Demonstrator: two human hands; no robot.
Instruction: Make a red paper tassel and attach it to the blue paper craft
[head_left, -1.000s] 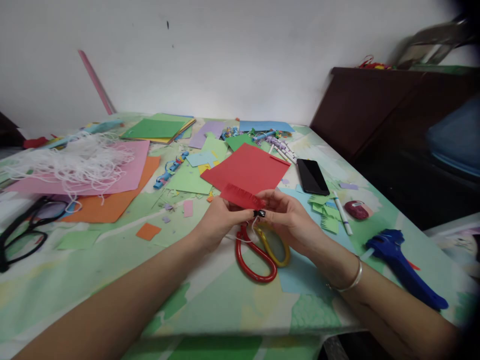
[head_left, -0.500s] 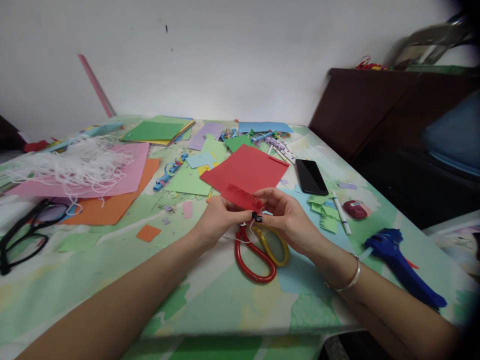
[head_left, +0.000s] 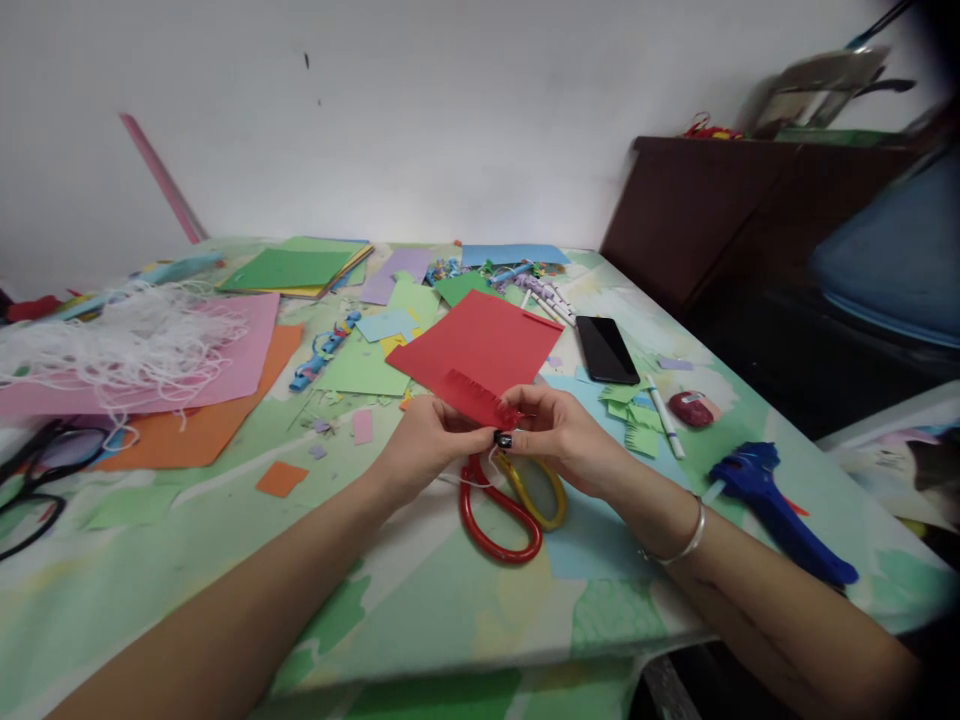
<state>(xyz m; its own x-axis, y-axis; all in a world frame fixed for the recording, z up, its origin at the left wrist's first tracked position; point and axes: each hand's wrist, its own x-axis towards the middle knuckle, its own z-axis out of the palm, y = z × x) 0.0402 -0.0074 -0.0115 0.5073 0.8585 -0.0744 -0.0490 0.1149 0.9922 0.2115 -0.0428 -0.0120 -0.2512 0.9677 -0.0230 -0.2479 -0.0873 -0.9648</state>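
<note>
Between my two hands is a fringed strip of red paper point(head_left: 478, 396), its cut edge facing away and its right end curled. My left hand point(head_left: 429, 440) is closed on the strip's lower edge. My right hand point(head_left: 551, 432) pinches the curled end, the two thumbs almost touching. A white string point(head_left: 484, 482) hangs below the fingers; where it meets the strip is hidden. Under my hands lies a pair of scissors point(head_left: 501, 552) with one red and one yellow handle, blades covered. Beyond the strip, a red paper sheet point(head_left: 476, 340) lies flat.
At left, white string point(head_left: 150, 335) lies heaped on pink paper, near black-framed glasses point(head_left: 45, 480). A phone point(head_left: 607, 350), a marker point(head_left: 665, 422) and a blue glue gun point(head_left: 780, 510) are at right. Green paper sheets point(head_left: 292, 268) are stacked at the back. Scraps dot the tablecloth.
The whole view has shifted, so the table's things appear slightly farther left. Both hands keep hold of the red strip, with the thumbs now closer together at its curled end.
</note>
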